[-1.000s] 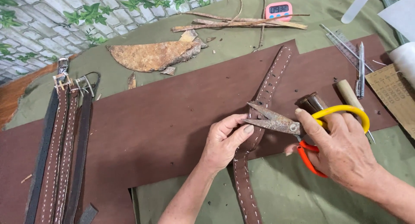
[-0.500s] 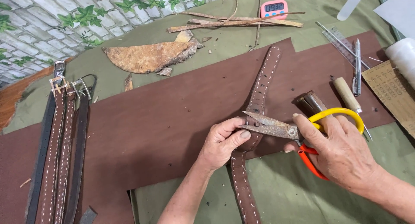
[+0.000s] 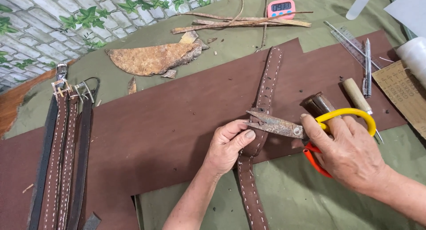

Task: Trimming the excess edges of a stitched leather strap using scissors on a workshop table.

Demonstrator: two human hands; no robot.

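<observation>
Surface: green cloth [image 3: 288,199] under a wide brown leather sheet [image 3: 168,123], brick-pattern backdrop [image 3: 40,21] behind.
Far left: 3 buckled straps [image 3: 62,159] lying side by side.
Left hand [image 3: 228,145]: thumb and fingers pinched on the stitched brown strap [image 3: 266,92].
Right hand [image 3: 348,154]: closed around rusty scissors [image 3: 277,124], blades touching the strap.
Right: awl [image 3: 357,94], ruler [image 3: 348,39], pink timer [image 3: 281,7].

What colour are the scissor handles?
The scissors have one yellow handle and one orange-red, seen in the head view, held by the right hand.

strap [image 3: 252,185]: lower end cut off at 6 o'clock | right hand [image 3: 350,154]: hides scissors' orange loop [image 3: 316,161] | white roll [image 3: 412,52]: cropped at 3 o'clock
</observation>
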